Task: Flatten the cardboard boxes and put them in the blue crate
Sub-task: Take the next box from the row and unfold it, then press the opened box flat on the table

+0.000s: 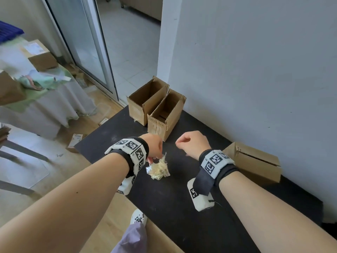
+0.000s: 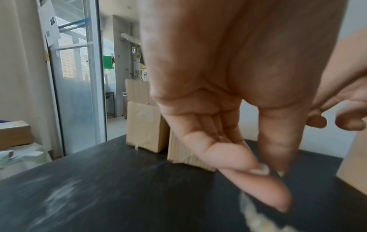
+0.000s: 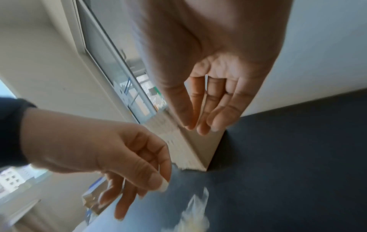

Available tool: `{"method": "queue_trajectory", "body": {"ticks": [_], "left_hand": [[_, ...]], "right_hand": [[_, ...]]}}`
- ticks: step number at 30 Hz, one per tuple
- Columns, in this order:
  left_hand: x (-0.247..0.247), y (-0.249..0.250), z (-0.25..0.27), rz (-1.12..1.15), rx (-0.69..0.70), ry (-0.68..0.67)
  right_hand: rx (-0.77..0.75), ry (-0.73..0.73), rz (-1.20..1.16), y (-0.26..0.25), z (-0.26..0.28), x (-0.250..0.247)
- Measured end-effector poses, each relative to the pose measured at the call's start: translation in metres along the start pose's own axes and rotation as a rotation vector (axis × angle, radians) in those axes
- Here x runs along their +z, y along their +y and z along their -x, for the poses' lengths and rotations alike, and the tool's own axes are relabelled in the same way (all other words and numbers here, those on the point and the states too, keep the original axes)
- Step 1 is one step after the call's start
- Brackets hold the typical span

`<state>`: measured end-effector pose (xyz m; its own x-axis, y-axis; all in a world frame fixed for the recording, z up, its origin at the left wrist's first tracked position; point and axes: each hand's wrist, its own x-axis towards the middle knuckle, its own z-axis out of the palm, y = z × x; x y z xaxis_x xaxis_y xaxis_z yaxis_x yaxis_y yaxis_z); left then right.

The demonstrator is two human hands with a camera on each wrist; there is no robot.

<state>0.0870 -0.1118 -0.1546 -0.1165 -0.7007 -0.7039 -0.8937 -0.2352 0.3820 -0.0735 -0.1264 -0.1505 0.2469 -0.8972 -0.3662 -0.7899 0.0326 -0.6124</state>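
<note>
Two open-topped cardboard boxes [image 1: 144, 101] [image 1: 164, 117] stand side by side at the far end of the black table [image 1: 182, 207]. A third, closed box [image 1: 253, 161] sits against the wall on the right. Between my hands lies a crumpled wad of clear tape [image 1: 160, 169]. My left hand [image 1: 152, 158] hangs just over the wad, fingers pointing down, thumb and fingers apart in the right wrist view [image 3: 123, 188]. My right hand [image 1: 187, 141] hovers loosely curled and holds nothing. A blue ribbed thing [image 1: 9, 31], perhaps the crate, is cut off at the far left.
A cloth-covered table on the left carries another cardboard box [image 1: 40, 55] and papers. A glass sliding door [image 1: 85, 42] stands behind the boxes, and a white wall [image 1: 255, 70] borders the table's right side. Small packets lie on the wooden floor [image 1: 74, 141].
</note>
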Motion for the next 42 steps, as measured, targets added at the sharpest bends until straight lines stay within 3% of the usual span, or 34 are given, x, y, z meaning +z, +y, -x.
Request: {"method": "queue_trajectory", "body": {"ticks": [8, 13, 15, 19, 25, 42], "left_hand": [[-0.008, 0.086, -0.001, 0.06, 0.222, 0.183], [-0.003, 0.135, -0.005, 0.053, 0.3, 0.162], [0.002, 0.15, -0.009, 0.051, 0.293, 0.133], [0.014, 0.177, -0.013, 0.051, 0.296, 0.044], [0.025, 0.202, -0.021, 0.076, 0.319, -0.057], [0.025, 0.211, -0.042, -0.046, 0.423, -0.087]], "right_hand": [[0.053, 0.409, -0.153, 0.035, 0.034, -0.096], [0.233, 0.616, -0.137, 0.094, 0.073, -0.144], [0.343, 0.599, -0.141, 0.12, 0.086, -0.154], [0.475, 0.373, -0.093, 0.159, 0.1, -0.158], [0.493, 0.231, -0.414, 0.166, 0.109, -0.15], [0.52, 0.332, -0.294, 0.178, 0.106, -0.143]]}}
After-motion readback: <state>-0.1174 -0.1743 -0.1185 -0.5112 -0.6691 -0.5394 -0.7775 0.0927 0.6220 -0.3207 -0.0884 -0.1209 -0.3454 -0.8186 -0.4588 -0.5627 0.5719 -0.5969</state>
